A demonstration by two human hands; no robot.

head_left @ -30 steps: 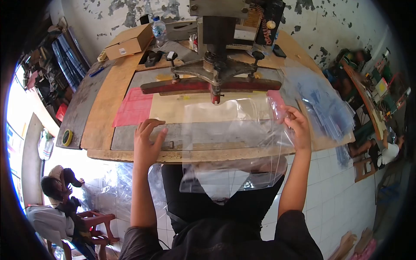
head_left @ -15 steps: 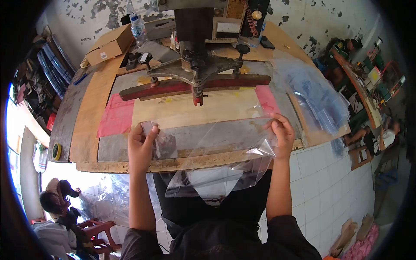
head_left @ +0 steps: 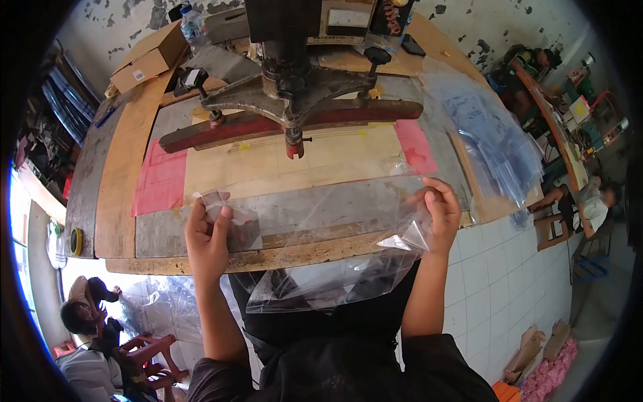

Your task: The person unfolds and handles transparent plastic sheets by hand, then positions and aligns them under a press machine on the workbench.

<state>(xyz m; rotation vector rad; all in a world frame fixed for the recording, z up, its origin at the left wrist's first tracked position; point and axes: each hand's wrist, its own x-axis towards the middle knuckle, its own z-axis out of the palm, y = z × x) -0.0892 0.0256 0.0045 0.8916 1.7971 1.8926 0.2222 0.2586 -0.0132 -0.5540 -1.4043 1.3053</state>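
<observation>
A clear plastic sheet (head_left: pixel 321 221) stretches between my two hands, its lower part hanging past the table's front edge. At its left corner my left hand (head_left: pixel 209 234) is closed, thumb and fingers pinching the film. My right hand (head_left: pixel 441 214) grips the opposite corner, where the plastic creases and shines. Just beyond the sheet lies a pale yellow work surface (head_left: pixel 301 158) with pink tape (head_left: pixel 161 175) at its ends. Above that surface hangs a press with a long red-sided bar (head_left: pixel 251 134), apart from the sheet.
Bluish clear plastic pieces (head_left: pixel 492 134) are piled on the table's right. A cardboard box (head_left: pixel 146 60), a water bottle (head_left: pixel 193 25) and a tape roll (head_left: pixel 76 241) stand on the left. Other people sit at lower left (head_left: pixel 84 321) and at right (head_left: pixel 593 208).
My left hand has shifted slightly left, and the sheet has been raised a little at that side. The camera view has tilted slightly. Both hands keep their hold.
</observation>
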